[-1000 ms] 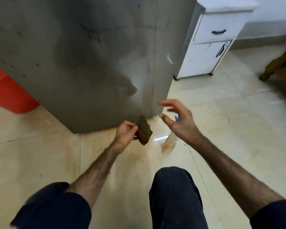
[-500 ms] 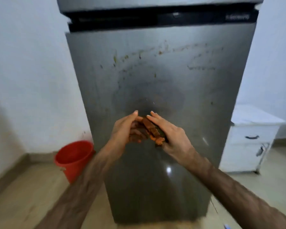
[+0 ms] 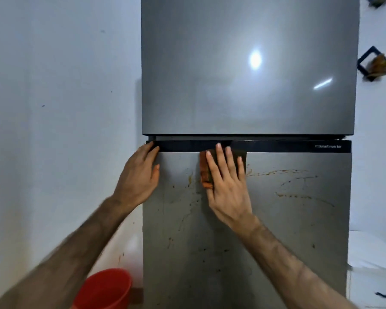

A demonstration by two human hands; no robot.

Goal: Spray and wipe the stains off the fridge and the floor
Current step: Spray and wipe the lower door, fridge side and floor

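Observation:
A grey two-door fridge (image 3: 250, 90) fills the middle of the view. Brown-orange stains (image 3: 283, 175) streak the top of its lower door, with smaller specks further down. My right hand (image 3: 226, 184) presses a stained brown-orange cloth (image 3: 204, 172) flat against the lower door, just under the black strip between the doors, fingers straight. My left hand (image 3: 139, 175) rests on the lower door's top left corner, fingertips at the black strip. No spray bottle is in view.
A red bucket (image 3: 105, 288) stands on the floor at the fridge's lower left, by the white wall (image 3: 60, 108). A white cabinet (image 3: 374, 268) with dark handles sits to the right. Dark wall shelves (image 3: 373, 63) hang at the upper right.
The view rose from the floor to the fridge front. The cloth went from my left hand to my right, which now presses it on the lower door; my left hand moved to the door's corner.

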